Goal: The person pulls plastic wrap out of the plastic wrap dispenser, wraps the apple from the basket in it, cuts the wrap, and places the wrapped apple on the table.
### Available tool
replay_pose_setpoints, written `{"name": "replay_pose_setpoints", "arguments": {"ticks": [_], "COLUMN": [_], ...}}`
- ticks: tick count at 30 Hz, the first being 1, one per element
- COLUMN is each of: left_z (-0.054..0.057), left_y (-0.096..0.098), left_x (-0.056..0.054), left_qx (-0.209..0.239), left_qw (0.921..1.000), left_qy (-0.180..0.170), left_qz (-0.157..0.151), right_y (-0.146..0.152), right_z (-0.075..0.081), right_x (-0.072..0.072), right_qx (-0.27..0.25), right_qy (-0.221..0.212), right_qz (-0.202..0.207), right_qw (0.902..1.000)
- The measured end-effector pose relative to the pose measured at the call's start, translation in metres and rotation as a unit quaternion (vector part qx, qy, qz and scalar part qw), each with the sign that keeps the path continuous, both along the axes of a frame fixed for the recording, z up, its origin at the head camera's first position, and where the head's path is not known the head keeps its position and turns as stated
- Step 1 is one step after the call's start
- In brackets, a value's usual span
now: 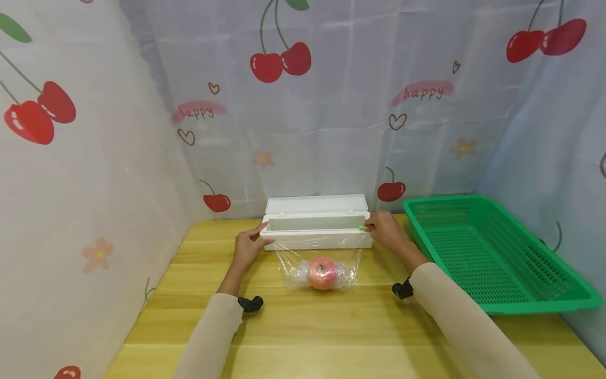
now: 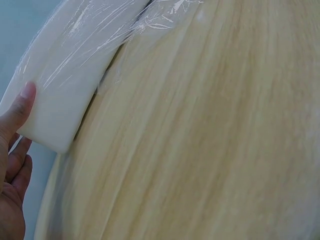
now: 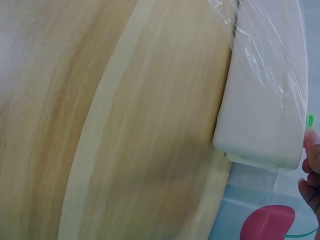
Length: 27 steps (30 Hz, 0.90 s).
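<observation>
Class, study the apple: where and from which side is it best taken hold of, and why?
Probably by its round middle: bring a hand down over the apple from the near side. The film bunches at both its ends and slopes up behind it to the box.

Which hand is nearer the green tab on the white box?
Right. The right hand is at the green tab; the left hand grips the white box at its left end.

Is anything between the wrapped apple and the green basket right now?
Yes: the right forearm is between the apple and the green basket, and clear film runs from the apple to the white box.
</observation>
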<state>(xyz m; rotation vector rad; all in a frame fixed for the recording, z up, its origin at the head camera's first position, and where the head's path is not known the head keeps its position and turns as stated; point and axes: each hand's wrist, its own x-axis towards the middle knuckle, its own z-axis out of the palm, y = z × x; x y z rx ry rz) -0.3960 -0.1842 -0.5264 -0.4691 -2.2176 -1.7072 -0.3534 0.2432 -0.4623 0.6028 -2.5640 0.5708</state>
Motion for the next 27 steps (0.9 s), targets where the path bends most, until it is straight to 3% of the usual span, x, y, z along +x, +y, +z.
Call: {"name": "replay_pose_setpoints", "arguments": {"ticks": [12,18,27], "left_z": [0.003,0.003,0.001], "left_y": [-0.001,-0.001,-0.002], "left_x": [0.003,0.003,0.001], "left_qx": [-0.011,-0.001,-0.001], "left_qw": [0.9996,0.9999,1.0], "left_qy": [0.017,0.014,0.0], "left_qz": [-0.02,-0.001,0.004], "right_y": [0.002,0.002,0.001], "right_z": [-0.001,-0.002,-0.006], "right_x": [0.008,0.014,0.017], "right_qx": [-0.005,0.0,-0.008], "right_qy": [0.008,0.01,0.019], "right_qz": [-0.056,-0.091,-0.121], "right_qw": [0.9984,0.9958,0.9924]}}
